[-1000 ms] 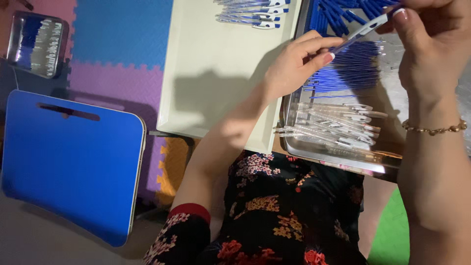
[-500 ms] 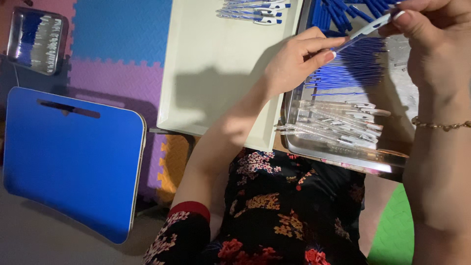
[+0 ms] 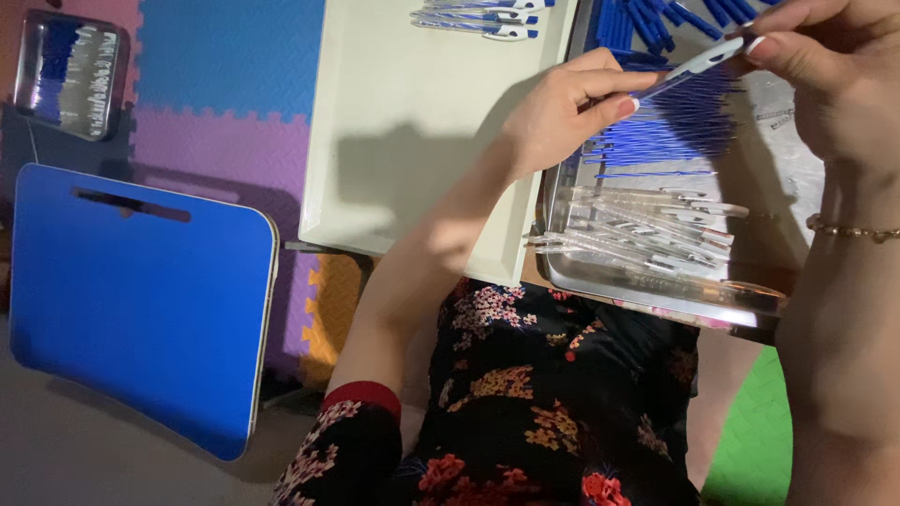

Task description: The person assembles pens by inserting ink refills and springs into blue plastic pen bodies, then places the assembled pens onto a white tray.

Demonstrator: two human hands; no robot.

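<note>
Little shifted since: pen (image 3: pixel 689 70) over steel tray (image 3: pixel 656 300).

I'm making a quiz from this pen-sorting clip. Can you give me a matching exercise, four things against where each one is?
Things:
1. pen
2. clear barrels
3. finished pens
4. blue board

Places:
A. at the top of the pale tray
B. held between the left hand and right hand
C. on the floor at the left
D. in the near end of the metal tray

Pairs: 1-B, 2-D, 3-A, 4-C
</note>
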